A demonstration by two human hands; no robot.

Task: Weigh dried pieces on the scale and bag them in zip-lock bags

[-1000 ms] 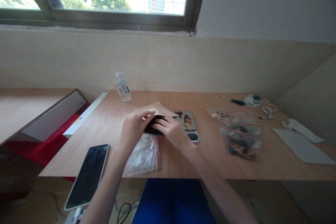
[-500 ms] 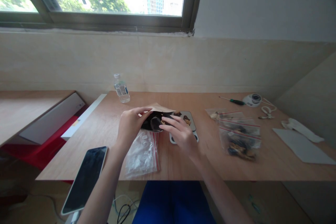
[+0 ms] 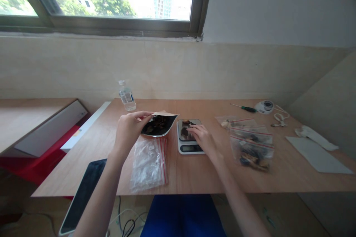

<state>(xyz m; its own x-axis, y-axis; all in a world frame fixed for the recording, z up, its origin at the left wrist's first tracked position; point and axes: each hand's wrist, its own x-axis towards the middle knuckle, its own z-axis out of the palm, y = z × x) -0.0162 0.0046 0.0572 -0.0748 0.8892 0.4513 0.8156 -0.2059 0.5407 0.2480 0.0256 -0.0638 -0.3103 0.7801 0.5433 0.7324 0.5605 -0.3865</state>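
My left hand [image 3: 130, 127] pinches the top edge of a brown paper pouch [image 3: 169, 132], its mouth gaping toward me. Dark dried pieces [image 3: 160, 121] lie inside its black interior. On a small white digital scale [image 3: 179, 149] rest a few brown and dark dried pieces, which look like mushroom. My right hand [image 3: 204, 137] is over the scale's right side, fingertips closed at a dark round dried piece [image 3: 184, 132] on the plate. Flat clear zip bags [image 3: 148, 164] with red seals lie below the pouch.
Filled zip bags [image 3: 253, 148] lie to the right. Behind them are a screwdriver [image 3: 249, 109], a white camera [image 3: 264, 106] with its cable, and a white cloth [image 3: 315, 137] by a sheet [image 3: 317, 155]. A water bottle [image 3: 127, 96] stands at the back; a phone [image 3: 85, 196] is front left.
My right hand has gone from the pouch's mouth over to the scale, uncovering its display. My left hand has shifted slightly left with the pouch, whose opening now shows more.
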